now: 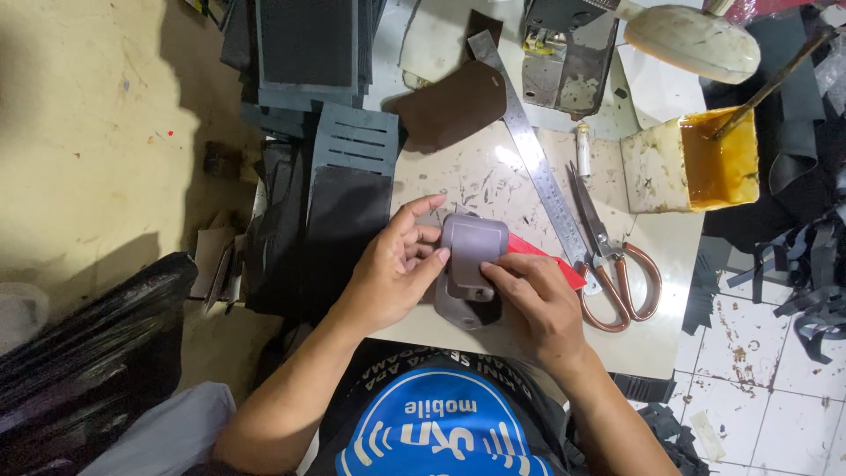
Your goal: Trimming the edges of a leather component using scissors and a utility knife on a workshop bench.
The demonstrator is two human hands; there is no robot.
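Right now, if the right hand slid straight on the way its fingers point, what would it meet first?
The right hand points up-left across the grey leather piece that it presses; straight on, it would probably meet the left hand's fingers first, though depth is unclear.

Grey rounded leather piece [472,256], flat on table, atop a darker brown leather piece [467,308], near front edge

open square yellow glue tin [687,163], upper right on table [670,264], no labels or screens

A single head-worn camera looks almost straight down from close above the scarred white worktable [670,256], which fills the frame's centre. The person's forearms enter from the bottom edge.
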